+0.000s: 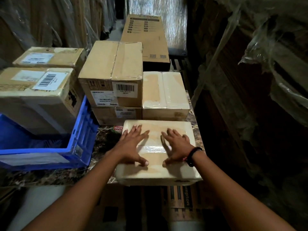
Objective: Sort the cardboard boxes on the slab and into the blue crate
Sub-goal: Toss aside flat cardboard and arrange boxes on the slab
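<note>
Left hand and right hand lie flat on box at slab edge.

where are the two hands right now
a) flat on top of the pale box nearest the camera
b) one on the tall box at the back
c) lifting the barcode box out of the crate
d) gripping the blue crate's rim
a: the left hand and the right hand both lie with fingers spread on top of the pale box, and neither touches the blue crate.
</note>
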